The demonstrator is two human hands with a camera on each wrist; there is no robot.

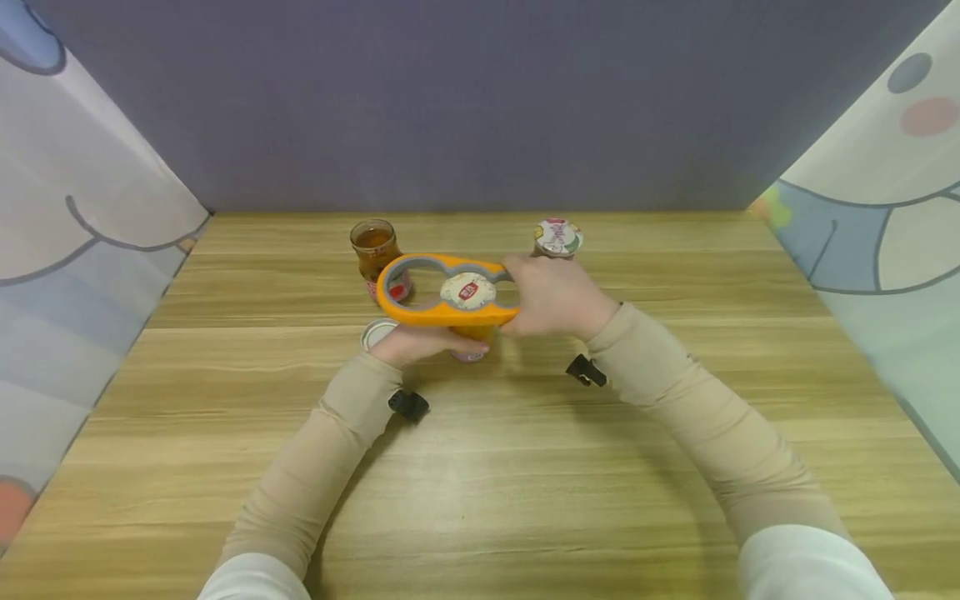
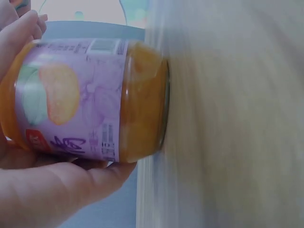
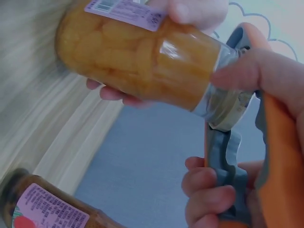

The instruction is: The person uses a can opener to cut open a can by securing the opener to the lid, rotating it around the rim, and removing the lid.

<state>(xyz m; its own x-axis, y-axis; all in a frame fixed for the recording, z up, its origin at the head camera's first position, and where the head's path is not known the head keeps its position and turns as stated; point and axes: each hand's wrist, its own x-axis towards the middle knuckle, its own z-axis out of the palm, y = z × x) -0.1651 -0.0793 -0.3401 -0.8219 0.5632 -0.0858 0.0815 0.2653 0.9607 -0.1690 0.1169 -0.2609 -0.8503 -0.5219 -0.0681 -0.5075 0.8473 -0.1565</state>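
Fingers of the left hand curl around the fruit jar, mid-frame in the head view; the right hand clamps the orange opener around its lid. A loose left grip could let the jar spin.

Three glass jars, one orange-and-grey opener; one loose lid, two hands, one table

Both wrist views near orange jar
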